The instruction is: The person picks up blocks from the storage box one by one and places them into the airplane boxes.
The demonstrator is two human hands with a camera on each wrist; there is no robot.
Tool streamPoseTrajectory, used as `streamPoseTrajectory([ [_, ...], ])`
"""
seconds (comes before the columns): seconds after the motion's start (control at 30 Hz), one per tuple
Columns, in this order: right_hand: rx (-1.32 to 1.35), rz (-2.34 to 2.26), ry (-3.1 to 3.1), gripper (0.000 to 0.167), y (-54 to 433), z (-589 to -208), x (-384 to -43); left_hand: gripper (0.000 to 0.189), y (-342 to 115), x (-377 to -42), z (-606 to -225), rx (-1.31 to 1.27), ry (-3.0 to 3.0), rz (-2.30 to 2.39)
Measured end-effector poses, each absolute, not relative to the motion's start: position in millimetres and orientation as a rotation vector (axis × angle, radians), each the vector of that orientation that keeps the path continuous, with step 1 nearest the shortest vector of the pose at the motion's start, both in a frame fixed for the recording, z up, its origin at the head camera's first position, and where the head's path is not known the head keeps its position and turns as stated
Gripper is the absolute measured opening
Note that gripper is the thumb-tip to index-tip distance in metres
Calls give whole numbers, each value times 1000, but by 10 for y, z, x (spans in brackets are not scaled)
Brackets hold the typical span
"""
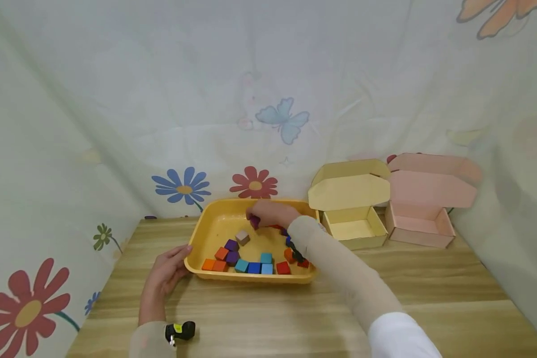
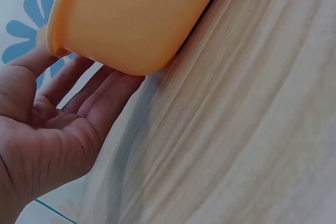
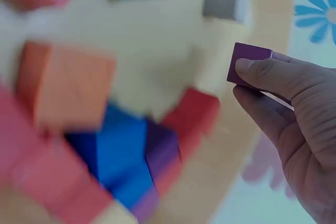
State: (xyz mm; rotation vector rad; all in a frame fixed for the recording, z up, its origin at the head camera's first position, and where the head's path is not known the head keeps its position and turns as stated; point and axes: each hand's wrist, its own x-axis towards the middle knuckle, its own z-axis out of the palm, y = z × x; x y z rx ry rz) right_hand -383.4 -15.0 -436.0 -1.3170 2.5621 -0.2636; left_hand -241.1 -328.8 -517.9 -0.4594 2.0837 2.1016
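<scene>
My right hand pinches a purple cube between thumb and fingers, above the far part of a yellow plastic tray. At the tray's left end my left hand holds the edge, its thumb by the rim and its fingers against the outer wall. Inside lie several coloured cubes: a plain wooden cube near the middle, purple, orange and blue ones along the left and front, a red cube at the front. More red, blue and orange cubes sit at the right, partly hidden behind my right forearm.
A yellow cardboard box stands open right of the tray, with a pink cardboard box, also open, beside it. The wooden table runs back to a curtain printed with flowers and butterflies.
</scene>
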Motion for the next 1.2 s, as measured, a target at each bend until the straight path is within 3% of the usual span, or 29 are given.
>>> streamPoseTrajectory([
  [0.47, -1218, -193, 2784, 19, 874, -3802, -3699, 70, -3182, -2461, -5156, -404, 2131, 2092],
  [0.87, -1255, -111, 2750, 12, 1774, -3863, -3518, 71, -3191, -2442, -5220, -401, 2129, 2064],
  [1.2, -1164, -101, 2608, 16, 1920, -4096, -3542, 72, -3317, -2331, -5243, -461, 2086, 2088],
])
